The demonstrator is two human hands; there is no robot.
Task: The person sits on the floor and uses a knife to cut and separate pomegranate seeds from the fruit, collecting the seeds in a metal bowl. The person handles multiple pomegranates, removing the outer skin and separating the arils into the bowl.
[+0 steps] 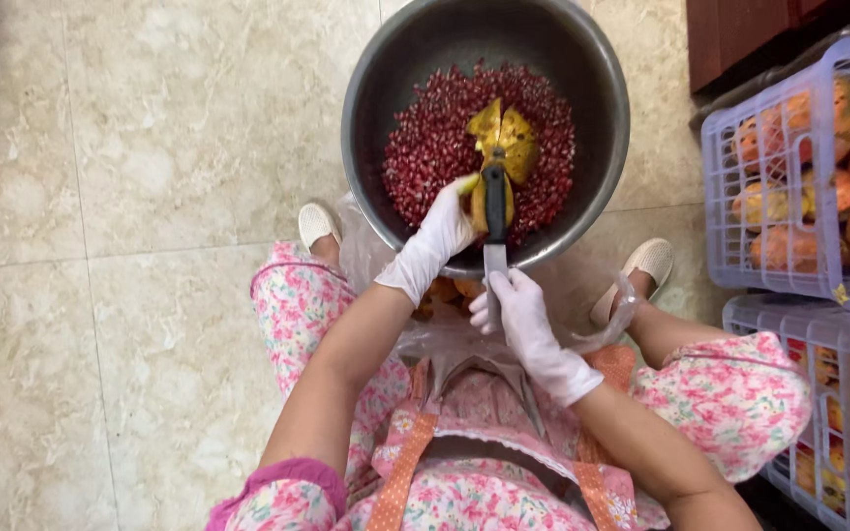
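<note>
- Beige tiled floor carries a metal bowl of red seeds; crates stand at its right edge.
- Left hand grip clamped on yellow peel.
- Right hand grip clamped on a knife.

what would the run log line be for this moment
left hand: holds pomegranate piece | right hand: grips knife | bowl: red seeds | crates: fruit
</note>
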